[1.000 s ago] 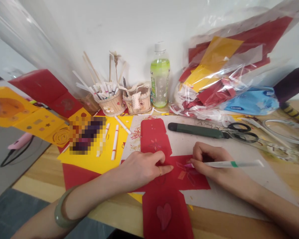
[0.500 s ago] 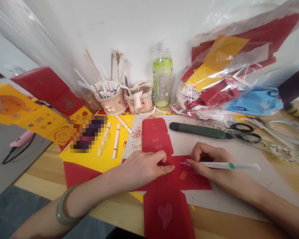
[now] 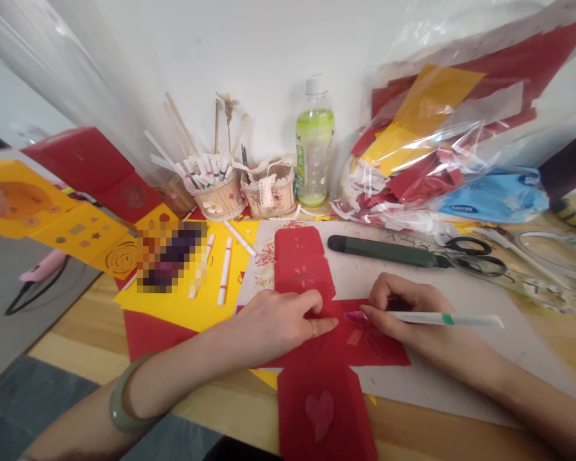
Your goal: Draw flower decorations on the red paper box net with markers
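A red cross-shaped paper cutout (image 3: 326, 410) lies flat before me, with a pink heart on its lower flap and petal shapes on its upper and right flaps. My left hand (image 3: 288, 323) rests over its middle, one finger stretched across the paper and another bent. Nothing shows in that hand. My right hand (image 3: 403, 314) pinches a slim pen-shaped tool (image 3: 427, 317) with a white barrel, green band and pink front end. Its pink end meets the petal shapes on the right flap; whether it draws or cuts I cannot tell.
Beyond the cutout lie a green-handled knife (image 3: 384, 250) and scissors (image 3: 480, 256). White pens (image 3: 224, 272) lie on yellow paper (image 3: 173, 310). At the back stand pen baskets (image 3: 218, 198), a green-labelled bottle (image 3: 314, 147) and a plastic bag of paper scraps (image 3: 413, 141). Decorated yellow card (image 3: 72, 224) stands left.
The view has shifted very slightly. Both hands keep nearly the same places, and the pen-shaped tool's pink end stays at the petal shapes.
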The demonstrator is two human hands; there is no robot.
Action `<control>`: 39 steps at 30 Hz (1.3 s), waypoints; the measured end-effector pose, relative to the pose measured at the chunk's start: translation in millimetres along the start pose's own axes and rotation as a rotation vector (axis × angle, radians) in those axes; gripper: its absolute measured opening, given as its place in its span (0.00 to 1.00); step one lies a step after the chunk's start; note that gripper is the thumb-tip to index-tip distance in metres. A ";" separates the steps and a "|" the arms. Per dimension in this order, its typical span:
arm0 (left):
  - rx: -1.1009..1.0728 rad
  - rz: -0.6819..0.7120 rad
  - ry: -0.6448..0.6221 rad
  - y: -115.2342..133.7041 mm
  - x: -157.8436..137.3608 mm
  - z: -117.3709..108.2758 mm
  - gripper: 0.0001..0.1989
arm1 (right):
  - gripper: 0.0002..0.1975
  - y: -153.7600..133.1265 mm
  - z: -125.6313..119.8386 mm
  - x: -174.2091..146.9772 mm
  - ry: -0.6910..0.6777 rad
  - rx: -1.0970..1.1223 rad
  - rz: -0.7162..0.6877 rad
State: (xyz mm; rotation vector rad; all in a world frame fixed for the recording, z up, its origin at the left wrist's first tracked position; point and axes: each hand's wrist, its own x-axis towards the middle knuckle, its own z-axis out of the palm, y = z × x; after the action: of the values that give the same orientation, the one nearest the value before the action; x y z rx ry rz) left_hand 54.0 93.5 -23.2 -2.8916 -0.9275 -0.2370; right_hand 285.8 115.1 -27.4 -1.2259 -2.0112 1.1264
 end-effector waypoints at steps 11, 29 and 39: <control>0.002 -0.011 0.008 -0.3 0.3 3.8 0.15 | 0.13 -3.5 -0.7 0.2 -0.028 0.022 -0.005; 0.011 -0.002 0.019 0.1 0.7 0.9 0.19 | 0.14 -5.6 0.2 0.6 -0.032 0.020 -0.022; 0.008 -0.010 0.035 0.3 1.9 0.6 0.19 | 0.13 -2.3 -0.4 -0.3 -0.021 0.015 -0.011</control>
State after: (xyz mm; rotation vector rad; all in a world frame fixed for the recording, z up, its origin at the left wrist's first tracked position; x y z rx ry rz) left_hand 55.8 94.4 -23.5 -2.8672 -0.9349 -0.2826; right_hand 285.2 114.4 -25.2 -1.1993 -2.0186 1.1517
